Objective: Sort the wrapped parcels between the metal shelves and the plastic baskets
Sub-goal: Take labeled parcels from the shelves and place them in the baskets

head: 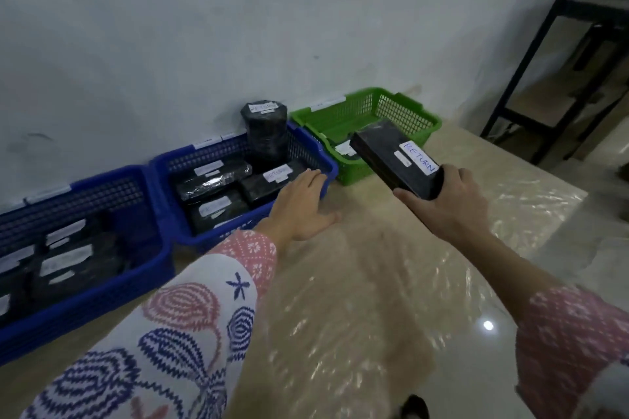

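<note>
Right hand: the right hand (446, 201) grips the near end of a flat black wrapped parcel (396, 155), fingers curled round its edge and thumb underneath.
Held parcel: tilted, far end raised and pointing toward the green basket (408, 112); its far end overlaps that basket's near rim in the view. A white label on top reads "RETURN" in blue.
Left hand: the left hand (303, 204) is open, fingers straight and together, palm down, fingertips at the near right corner of the middle blue basket (204, 160). It holds nothing.
Green basket: stands on the floor against the wall (238, 27), rightmost of three baskets. One dark parcel with a white label lies inside, partly hidden by the held parcel.
Middle blue basket: touches the green basket's left side. It contains several flat black parcels with white labels and one upright black roll (265, 133) at the back right corner.
Left blue basket: the left blue basket (112, 201) sits just beside the middle one and holds more labelled black parcels, blurred.
Floor: glossy beige tiles (374, 282) with light reflections.
Shelf: a black metal shelf (544, 44) stands at the right, well apart from the baskets.
Sleeves: patterned pink, white and blue sleeves (177, 333) cover both arms.
</note>
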A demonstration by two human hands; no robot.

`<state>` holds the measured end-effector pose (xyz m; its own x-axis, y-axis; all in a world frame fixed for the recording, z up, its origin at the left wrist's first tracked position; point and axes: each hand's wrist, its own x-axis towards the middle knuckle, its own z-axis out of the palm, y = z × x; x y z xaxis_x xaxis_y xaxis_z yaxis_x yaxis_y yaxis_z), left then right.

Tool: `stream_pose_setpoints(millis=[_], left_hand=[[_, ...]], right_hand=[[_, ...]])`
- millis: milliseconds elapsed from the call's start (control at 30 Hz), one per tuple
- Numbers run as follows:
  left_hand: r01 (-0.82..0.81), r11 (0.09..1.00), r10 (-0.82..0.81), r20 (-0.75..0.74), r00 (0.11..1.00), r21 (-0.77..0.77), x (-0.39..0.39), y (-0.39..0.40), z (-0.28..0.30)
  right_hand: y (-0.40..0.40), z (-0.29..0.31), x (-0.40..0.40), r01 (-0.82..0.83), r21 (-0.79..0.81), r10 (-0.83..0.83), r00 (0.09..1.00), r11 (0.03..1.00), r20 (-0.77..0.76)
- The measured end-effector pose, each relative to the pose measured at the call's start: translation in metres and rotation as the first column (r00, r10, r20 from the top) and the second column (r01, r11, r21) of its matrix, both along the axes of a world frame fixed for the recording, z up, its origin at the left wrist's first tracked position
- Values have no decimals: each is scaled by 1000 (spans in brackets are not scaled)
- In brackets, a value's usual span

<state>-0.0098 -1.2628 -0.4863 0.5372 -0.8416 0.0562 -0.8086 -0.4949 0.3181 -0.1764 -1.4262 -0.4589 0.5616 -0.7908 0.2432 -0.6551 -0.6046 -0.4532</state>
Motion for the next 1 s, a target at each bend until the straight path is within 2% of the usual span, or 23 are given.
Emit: stream_pose_setpoints(millis=[133, 233, 400, 500, 600, 700, 767, 1000], left_hand=[[-151, 986, 145, -100, 984, -63, 21, -57, -18], [-323, 939, 294, -213, 932, -115, 39, -99, -26], [-544, 829, 518, -187, 835, -129, 72, -162, -36], [-614, 779, 599, -139, 788, -126, 86, -189, -43], [-677, 728, 672, -82, 736, -105, 91, -204, -55], [-697, 713, 701, 49, 711, -77, 88, -211, -64], [-702, 709, 705, 76, 705, -67, 88, -211, -69], [-708, 706, 702, 137, 699, -5, 88, -210, -73]], right_hand=[[-87, -8, 58, -93, -23, 92, 994, 995, -51], [-148, -16, 102, -184, -23, 181, 980, 983, -76], [-245, -30, 174, -353, -62, 346, 932, 934, -105], [-290, -39, 222, -537, -78, 515, 834, 840, -197], [-315, -53, 267, -692, -66, 641, 697, 719, -321], [-329, -70, 302, -771, 16, 715, 583, 637, -385], [-335, -83, 319, -794, 85, 742, 518, 603, -425], [-342, -112, 340, -864, 111, 822, 417, 491, -387]])
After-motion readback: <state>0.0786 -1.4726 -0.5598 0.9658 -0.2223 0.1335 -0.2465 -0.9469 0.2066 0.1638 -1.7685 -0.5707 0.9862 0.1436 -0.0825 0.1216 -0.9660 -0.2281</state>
